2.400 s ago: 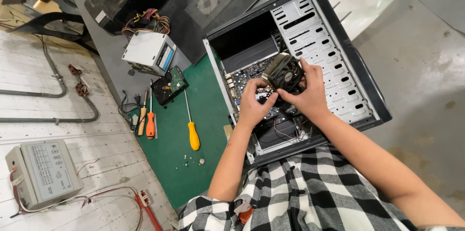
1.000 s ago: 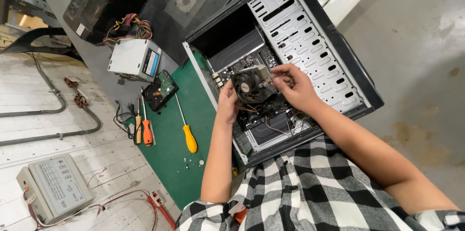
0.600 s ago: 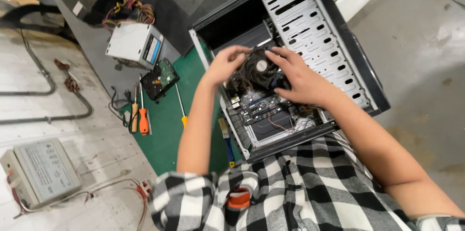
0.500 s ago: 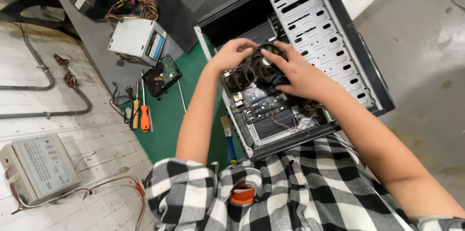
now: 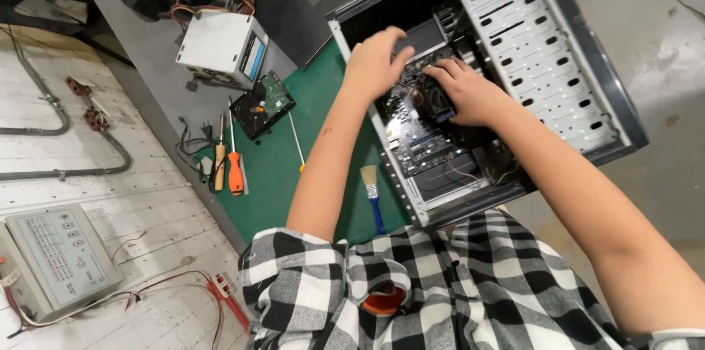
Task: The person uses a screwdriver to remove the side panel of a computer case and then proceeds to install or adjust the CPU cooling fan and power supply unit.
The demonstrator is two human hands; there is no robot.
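Note:
An open black computer case lies on its side on a green mat, with the motherboard exposed. A black cooler fan sits low on the board, between my hands. My left hand curls against the fan's left side, fingers bent down into the case. My right hand lies over the fan's right side and hides most of it. Both forearms reach in from the lower edge, above my black-and-white checked shirt.
Left of the case are a blue-handled brush, a bare hard drive, an orange screwdriver, a wooden-handled one and a white power supply with coloured wires. A grey control box and red wires lie lower left.
The cooler fan, held up above the board earlier, has come down onto the motherboard. Both hands have followed it deeper into the case.

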